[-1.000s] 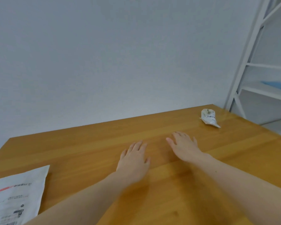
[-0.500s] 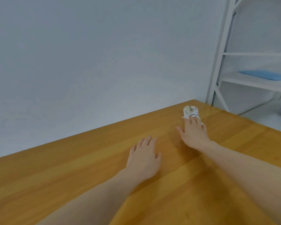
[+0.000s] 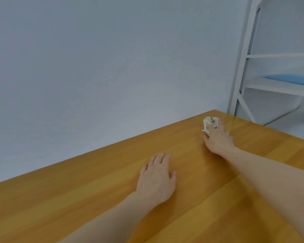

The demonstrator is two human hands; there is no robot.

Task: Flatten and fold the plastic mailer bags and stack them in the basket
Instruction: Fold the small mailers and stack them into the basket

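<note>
A small crumpled white mailer bag [image 3: 210, 121] lies near the far right corner of the wooden table [image 3: 98, 174]. My right hand [image 3: 218, 139] reaches out to it, its straight fingers lying on the bag's near part and covering it. My left hand [image 3: 156, 178] rests flat on the tabletop nearer to me, fingers spread, holding nothing. No basket is in view.
A white metal shelf rack [image 3: 242, 71] stands beyond the table's right corner, with a flat blue item [image 3: 290, 79] on one shelf. A plain grey wall runs behind the table's far edge.
My right hand has stretched forward to the far right and now lies on the crumpled bag. The view has swung right, so the flat mailer at the left is out of sight.
</note>
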